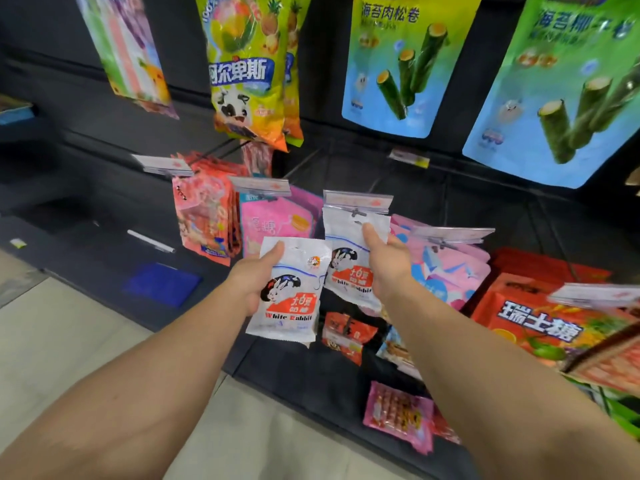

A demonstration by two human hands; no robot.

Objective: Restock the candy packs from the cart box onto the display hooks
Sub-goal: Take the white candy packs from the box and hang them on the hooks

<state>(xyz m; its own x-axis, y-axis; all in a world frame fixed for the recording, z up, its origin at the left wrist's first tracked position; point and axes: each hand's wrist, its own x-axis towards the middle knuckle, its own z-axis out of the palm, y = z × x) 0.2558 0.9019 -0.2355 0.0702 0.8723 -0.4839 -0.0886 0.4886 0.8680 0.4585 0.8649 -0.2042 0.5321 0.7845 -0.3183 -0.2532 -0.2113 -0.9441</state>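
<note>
Before the dark display wall point(450, 202), the person's left hand point(254, 278) grips a white White Rabbit candy pack point(289, 292) by its left edge, thumb curled over the front near the top corner; the pack juts from the hand toward three o'clock, held free of any hook. Just beside it at two o'clock, the right hand point(388, 263) pinches a second White Rabbit pack point(349, 244), thumb pressed on its front. This pack's top edge sits at the display hook point(356, 213) under a clear price-tag holder point(356, 200); whether the hook passes through its hole cannot be told. Pink candy bags point(277, 223) hang at ten o'clock of the hands, more pink bags point(446, 268) at three o'clock, and green seaweed roll pouches point(401, 64) at twelve o'clock.
</note>
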